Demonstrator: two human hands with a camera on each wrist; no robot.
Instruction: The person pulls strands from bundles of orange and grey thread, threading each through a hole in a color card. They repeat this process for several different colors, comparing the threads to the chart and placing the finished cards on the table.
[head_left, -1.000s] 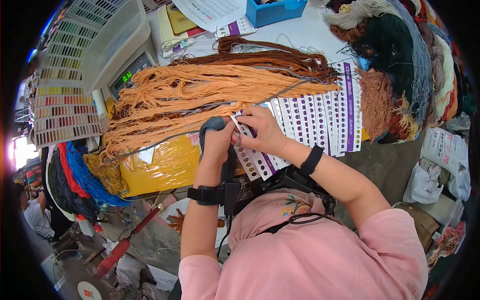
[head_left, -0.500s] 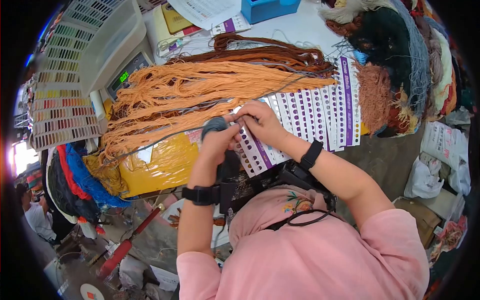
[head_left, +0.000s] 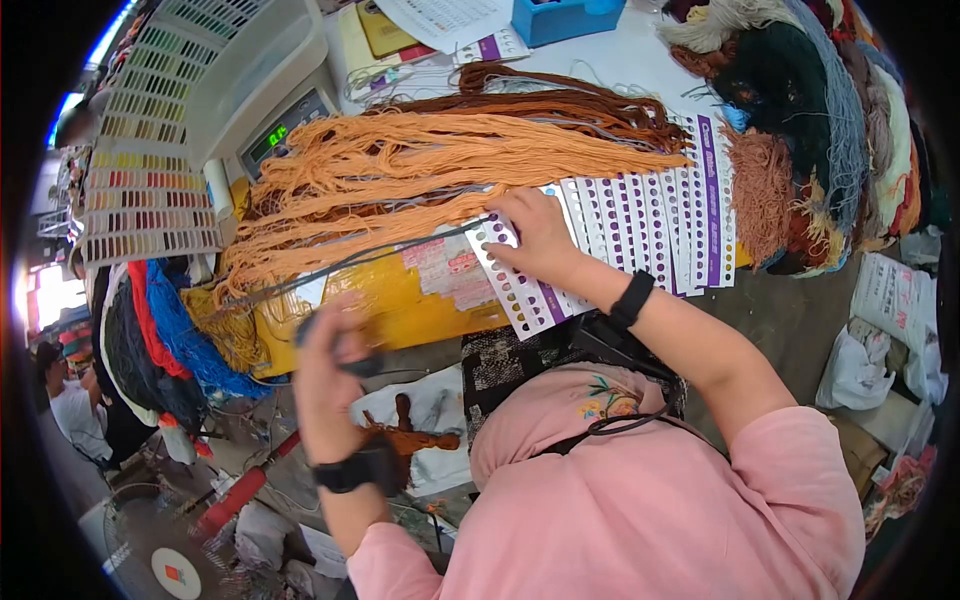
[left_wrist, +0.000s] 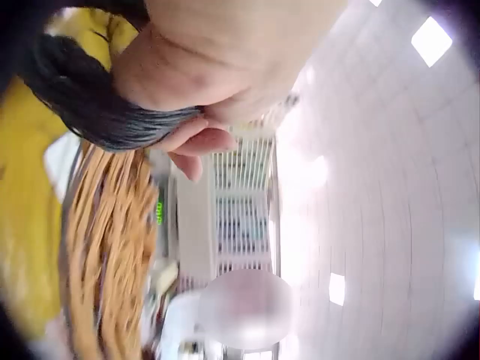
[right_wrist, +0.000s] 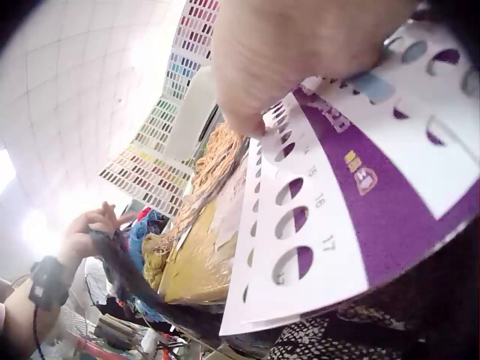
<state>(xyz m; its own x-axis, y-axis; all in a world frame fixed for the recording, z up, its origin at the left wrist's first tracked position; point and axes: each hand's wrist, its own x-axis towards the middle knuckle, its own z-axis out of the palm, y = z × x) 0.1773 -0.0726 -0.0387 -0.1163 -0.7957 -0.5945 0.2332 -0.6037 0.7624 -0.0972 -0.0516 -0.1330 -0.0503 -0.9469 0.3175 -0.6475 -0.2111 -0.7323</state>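
In the head view my left hand (head_left: 333,365), blurred, is off the table's front left. It grips a dark grey skein of thread (left_wrist: 112,129); the strands loop past the thumb in the left wrist view. My right hand (head_left: 537,237) holds the edge of a white card with punched holes and a purple band (right_wrist: 360,176), the thumb at its left edge. More punched cards (head_left: 640,225) lie fanned out to the right. A dark grey strand (head_left: 370,252) stretches leftward from the card's top, over orange thread (head_left: 400,150).
Brown thread (head_left: 570,108) lies behind the orange. A scale (head_left: 262,140) with a tray stands at the left, beside colour sample sheets (head_left: 140,190). A yellow wrapped package (head_left: 400,315) edges the table. Thread bundles (head_left: 790,110) hang at the right; a fan (head_left: 175,570) stands below left.
My left hand has moved left and down, away from the card, carrying the grey skein. My right hand stays at the card's top. The view has shifted slightly.
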